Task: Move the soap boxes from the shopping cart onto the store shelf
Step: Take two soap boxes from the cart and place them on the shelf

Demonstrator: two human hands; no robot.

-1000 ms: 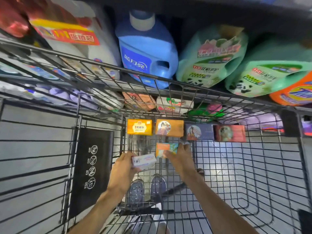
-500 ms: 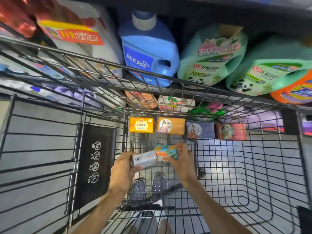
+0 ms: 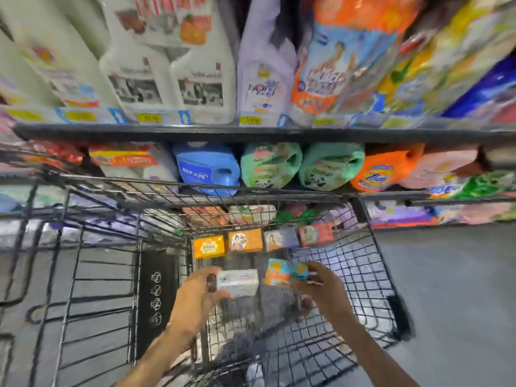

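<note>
My left hand [image 3: 199,297] grips a white soap box [image 3: 238,282] above the black wire shopping cart [image 3: 371,275]. My right hand [image 3: 324,289] holds an orange and teal soap box [image 3: 284,272] beside it. Several more soap boxes stand in a row at the cart's far end: a yellow one [image 3: 209,246], an orange one [image 3: 246,240], a blue-grey one [image 3: 279,239] and a red one [image 3: 315,233]. The store shelf [image 3: 251,132] runs across the view beyond the cart. The picture is blurred by motion.
White, lilac and orange detergent bottles [image 3: 201,65] fill the upper shelf. Blue [image 3: 208,169], green [image 3: 269,164] and orange [image 3: 385,169] jugs lie on the level below. A black sign panel [image 3: 156,297] hangs inside the cart's left side. Grey floor [image 3: 452,289] lies to the right.
Both hands have lifted their soap boxes higher and drawn them apart. The camera has tilted up, bringing the upper shelf and its bottles into view.
</note>
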